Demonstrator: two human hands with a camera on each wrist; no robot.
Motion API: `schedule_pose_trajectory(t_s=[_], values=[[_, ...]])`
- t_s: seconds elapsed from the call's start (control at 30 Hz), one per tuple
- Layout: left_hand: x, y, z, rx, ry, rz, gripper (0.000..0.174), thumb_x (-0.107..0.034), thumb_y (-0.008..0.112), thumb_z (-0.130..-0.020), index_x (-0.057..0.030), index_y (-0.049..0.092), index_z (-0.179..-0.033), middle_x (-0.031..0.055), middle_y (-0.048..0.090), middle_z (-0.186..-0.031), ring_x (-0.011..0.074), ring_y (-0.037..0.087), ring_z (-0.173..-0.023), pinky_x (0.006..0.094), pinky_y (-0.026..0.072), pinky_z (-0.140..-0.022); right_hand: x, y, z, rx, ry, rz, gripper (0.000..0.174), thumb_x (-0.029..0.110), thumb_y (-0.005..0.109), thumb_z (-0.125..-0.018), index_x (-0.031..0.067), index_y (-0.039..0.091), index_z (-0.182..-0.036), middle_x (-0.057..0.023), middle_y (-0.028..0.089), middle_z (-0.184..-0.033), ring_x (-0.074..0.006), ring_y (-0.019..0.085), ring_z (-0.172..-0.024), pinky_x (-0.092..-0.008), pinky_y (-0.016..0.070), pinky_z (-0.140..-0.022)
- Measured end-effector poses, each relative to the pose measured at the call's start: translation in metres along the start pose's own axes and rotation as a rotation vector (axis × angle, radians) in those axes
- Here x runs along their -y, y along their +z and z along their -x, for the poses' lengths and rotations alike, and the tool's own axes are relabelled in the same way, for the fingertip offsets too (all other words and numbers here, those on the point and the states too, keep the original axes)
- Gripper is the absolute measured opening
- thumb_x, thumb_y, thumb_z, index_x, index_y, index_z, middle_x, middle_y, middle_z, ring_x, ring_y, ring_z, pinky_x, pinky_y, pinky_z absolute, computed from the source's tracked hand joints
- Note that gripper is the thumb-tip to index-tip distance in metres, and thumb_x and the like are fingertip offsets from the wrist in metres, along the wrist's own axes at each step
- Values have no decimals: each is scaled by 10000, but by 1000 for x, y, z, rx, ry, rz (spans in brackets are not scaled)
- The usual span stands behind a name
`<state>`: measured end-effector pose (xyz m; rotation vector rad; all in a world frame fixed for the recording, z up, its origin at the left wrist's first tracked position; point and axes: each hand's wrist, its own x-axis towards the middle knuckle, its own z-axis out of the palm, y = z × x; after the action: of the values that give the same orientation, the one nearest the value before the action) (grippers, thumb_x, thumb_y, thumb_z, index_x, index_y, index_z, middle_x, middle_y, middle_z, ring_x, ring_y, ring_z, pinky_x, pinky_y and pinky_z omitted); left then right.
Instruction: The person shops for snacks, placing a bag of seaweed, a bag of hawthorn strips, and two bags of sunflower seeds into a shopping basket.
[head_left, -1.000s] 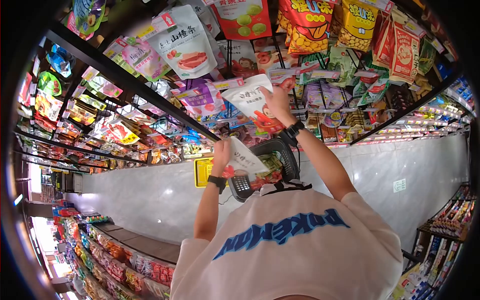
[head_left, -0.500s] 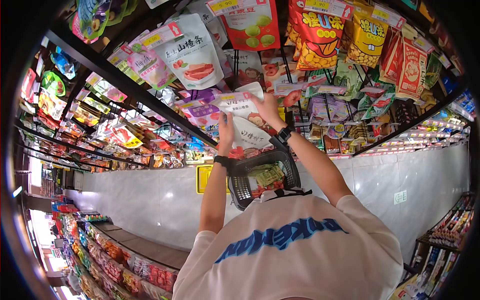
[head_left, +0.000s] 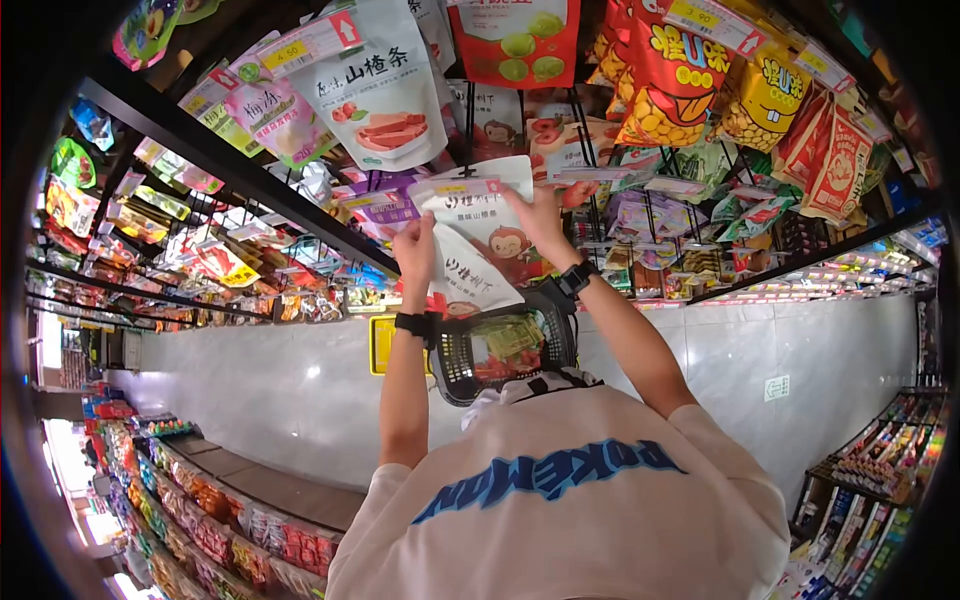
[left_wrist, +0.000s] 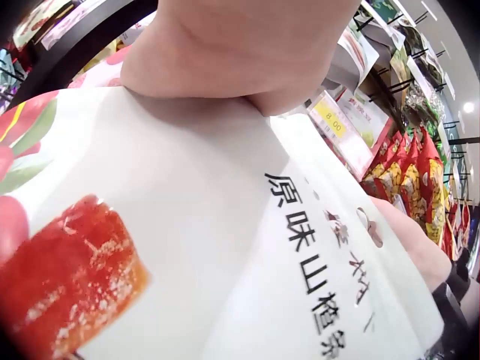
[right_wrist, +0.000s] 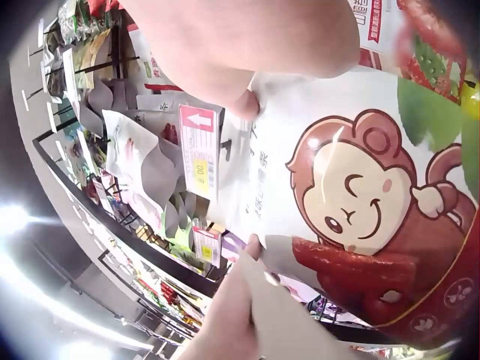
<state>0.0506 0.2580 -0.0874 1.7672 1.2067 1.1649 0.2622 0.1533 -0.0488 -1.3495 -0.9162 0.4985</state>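
My right hand [head_left: 540,222] grips the upper right edge of a white snack bag [head_left: 478,212] with a cartoon monkey on its front, held up at the hanging rack. The monkey fills much of the right wrist view, the thumb lying over the white top of the bag. Lower and to the left, my left hand [head_left: 415,250] holds a second white bag [head_left: 468,268] by its edge, tilted, overlapping the lower part of the first. Its front, with red fruit pieces and dark lettering, fills the left wrist view. A pink-edged price tag [right_wrist: 199,154] hangs beside the monkey bag.
Below the hands stands a dark shopping basket [head_left: 452,355] with green and red packages inside. A yellow basket [head_left: 383,345] is beside it on the grey floor [head_left: 680,365]. Hanging snack bags crowd the rack ahead, including a large white hawthorn bag [head_left: 375,95]. A black rack bar [head_left: 250,165] slants across the left.
The left hand has lifted its bag from over the basket up against the bag in the right hand. The right hand stays near the rack, its bag now more upright.
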Motion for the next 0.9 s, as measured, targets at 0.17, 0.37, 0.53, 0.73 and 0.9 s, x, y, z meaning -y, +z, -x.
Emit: schedule_pose_trajectory(t_s=[0.17, 0.37, 0.53, 0.73, 0.9], values=[[-5, -9, -11, 89, -85, 25, 530, -409, 638, -940, 54, 620, -682, 8, 458, -512, 94, 379, -543, 307, 339, -525, -9, 15, -2, -102, -13, -1, 301, 264, 686, -899, -32, 717, -946, -128, 718, -775, -152, 658, -704, -337, 491, -653], [-20, 19, -44, 93, -83, -53, 537, -405, 603, -949, 67, 627, -695, 207, 607, -606, 299, 565, -560, 421, 460, -638, -43, 11, -33, -255, 113, 95, 338, 275, 698, -900, -55, 707, -973, -123, 722, -833, -182, 644, -715, -336, 492, -670], [-49, 26, -36, -27, -98, -88, 630, -474, 476, -994, 115, 656, -861, 349, 643, -813, 524, 627, -901, 544, 470, -786, -47, 20, -73, -279, -22, 36, 346, 308, 709, -875, -22, 719, -976, -181, 732, -845, -274, 719, -781, -368, 523, -702], [-50, 7, -20, -60, -208, -26, 648, -474, 426, -1003, 121, 667, -920, 395, 611, -866, 529, 608, -942, 550, 452, -818, -41, 22, -100, -303, 33, 262, 403, 365, 712, -875, -9, 714, -1024, -172, 736, -840, -260, 724, -791, -365, 535, -721], [-11, -9, -6, 41, -478, 265, 670, -529, 394, -1026, 54, 624, -789, 44, 584, -683, 148, 500, -634, 357, 432, -604, -52, -1, -73, -48, 5, 441, 576, 394, 705, -882, -46, 590, -1235, -238, 684, -1107, -321, 673, -1012, -382, 508, -873]])
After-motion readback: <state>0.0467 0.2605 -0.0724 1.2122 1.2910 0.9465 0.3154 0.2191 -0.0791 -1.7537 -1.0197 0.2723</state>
